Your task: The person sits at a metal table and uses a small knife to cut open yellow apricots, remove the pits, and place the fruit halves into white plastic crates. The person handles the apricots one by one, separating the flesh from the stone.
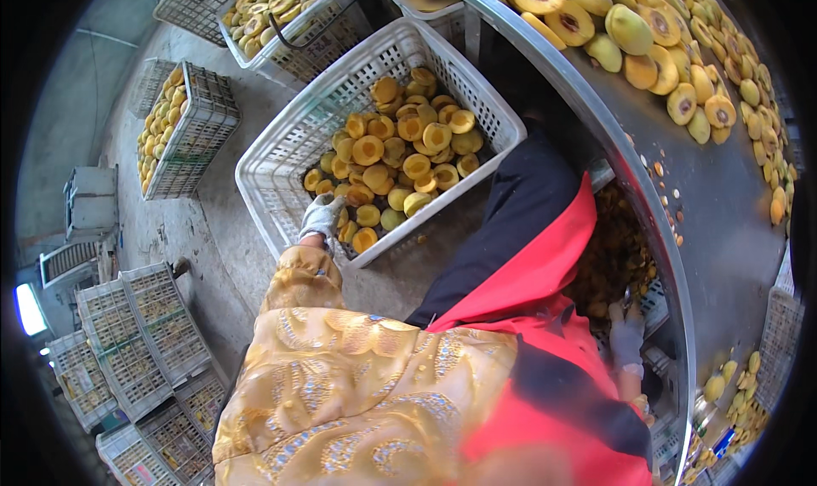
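A white plastic crate (281,141) in front of me holds many pitted yellow peach halves (417,150), several with the hollow side up. My left hand (322,216), in a pale glove, reaches over its near left wall. Its fingers are apart beside the nearest halves, and I see nothing held in them. My right hand (627,337), gloved too, is low at the right, beneath the metal table's curved rim. Its fingers are closed round a small shiny metal tool (628,295), whose kind I cannot make out. Darker scraps (608,256) lie in shadow just beyond that hand.
On the metal table (681,180) at the right lie piled peach halves (659,26), some with stones in. Loose stones (659,169) are scattered near its rim. More fruit crates (294,48) (191,128) stand on the concrete floor, with stacked crates (145,333) at the lower left.
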Available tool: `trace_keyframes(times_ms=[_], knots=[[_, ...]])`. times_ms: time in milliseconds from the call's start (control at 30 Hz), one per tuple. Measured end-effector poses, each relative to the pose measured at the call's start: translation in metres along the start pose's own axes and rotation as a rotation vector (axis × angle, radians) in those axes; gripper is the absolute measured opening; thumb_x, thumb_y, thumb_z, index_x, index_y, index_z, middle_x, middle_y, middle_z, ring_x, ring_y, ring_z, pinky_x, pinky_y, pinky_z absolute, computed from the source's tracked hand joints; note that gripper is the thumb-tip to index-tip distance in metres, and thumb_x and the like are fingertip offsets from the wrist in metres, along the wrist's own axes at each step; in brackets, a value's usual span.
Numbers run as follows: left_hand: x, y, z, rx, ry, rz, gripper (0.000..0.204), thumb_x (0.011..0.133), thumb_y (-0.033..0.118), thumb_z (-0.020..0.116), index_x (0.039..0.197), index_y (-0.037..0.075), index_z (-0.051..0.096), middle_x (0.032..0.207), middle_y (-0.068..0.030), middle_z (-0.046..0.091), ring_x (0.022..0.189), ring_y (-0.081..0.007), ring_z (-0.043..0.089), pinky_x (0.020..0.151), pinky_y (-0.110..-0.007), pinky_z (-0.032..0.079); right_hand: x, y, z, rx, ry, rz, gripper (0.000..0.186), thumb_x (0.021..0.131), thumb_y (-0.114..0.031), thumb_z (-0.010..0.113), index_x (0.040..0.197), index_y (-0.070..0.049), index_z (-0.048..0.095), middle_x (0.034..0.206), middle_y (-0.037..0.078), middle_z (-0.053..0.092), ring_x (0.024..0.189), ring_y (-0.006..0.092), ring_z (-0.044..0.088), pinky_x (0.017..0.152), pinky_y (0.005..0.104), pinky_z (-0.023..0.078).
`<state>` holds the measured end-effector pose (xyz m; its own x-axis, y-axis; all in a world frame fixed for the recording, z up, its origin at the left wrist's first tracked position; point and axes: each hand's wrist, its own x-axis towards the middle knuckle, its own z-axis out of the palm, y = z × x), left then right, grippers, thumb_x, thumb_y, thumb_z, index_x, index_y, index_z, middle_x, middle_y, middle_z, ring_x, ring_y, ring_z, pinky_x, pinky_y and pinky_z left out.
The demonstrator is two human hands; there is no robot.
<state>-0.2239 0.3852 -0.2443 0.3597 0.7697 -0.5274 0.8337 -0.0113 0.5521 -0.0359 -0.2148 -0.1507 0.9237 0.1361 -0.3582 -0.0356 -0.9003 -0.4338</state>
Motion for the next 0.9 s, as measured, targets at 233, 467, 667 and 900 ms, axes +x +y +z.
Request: trace_keyframes(times_ms=[233,467,667,900], knots=[[0.058,0.088,0.051,0.377,0.157,0.374,0.067,0.078,0.042,0.066,0.134,0.009,0.049,0.133,-0.022,0.049,0.12,-0.0367,0.05,0.101,-0.039,0.04,-0.014,-0.045,-0.022,-0.505,-0.075,-0.644,0.022,0.089,-0.017,0.057,0.107,-0.005,0.061,0.101,0.019,0.063,0.087,0.0369,0.06,0.074,0.0437,0.047],[0.079,0.112,0.079,0.952,-0.234,0.306,0.064,0.08,0.04,0.064,0.139,0.031,0.041,0.149,-0.0113,0.034,0.139,-0.041,0.024,0.11,-0.054,0.025,-0.027,-0.14,-0.106,0.378,0.347,-0.464,0.023,0.091,0.0,0.047,0.113,-0.004,0.052,0.117,0.019,0.054,0.113,0.0269,0.051,0.096,0.0393,0.04],[0.043,0.036,0.05,1.098,-0.252,0.4,0.061,0.076,0.049,0.067,0.128,0.022,0.052,0.138,-0.0121,0.046,0.135,-0.0372,0.033,0.103,-0.047,0.04,0.007,-0.104,-0.137,0.325,0.632,0.038,0.033,0.101,-0.025,0.041,0.116,0.001,0.055,0.113,0.012,0.057,0.108,0.017,0.053,0.083,0.027,0.041],[0.018,0.03,0.025,0.754,-0.684,0.027,0.06,0.079,0.041,0.069,0.131,0.013,0.055,0.118,-0.0142,0.063,0.112,-0.0245,0.059,0.095,-0.033,0.045,0.026,-0.054,-0.121,0.287,0.618,-0.017,0.024,0.095,-0.014,0.056,0.112,0.003,0.06,0.107,0.008,0.059,0.101,0.0152,0.052,0.094,0.0303,0.038]])
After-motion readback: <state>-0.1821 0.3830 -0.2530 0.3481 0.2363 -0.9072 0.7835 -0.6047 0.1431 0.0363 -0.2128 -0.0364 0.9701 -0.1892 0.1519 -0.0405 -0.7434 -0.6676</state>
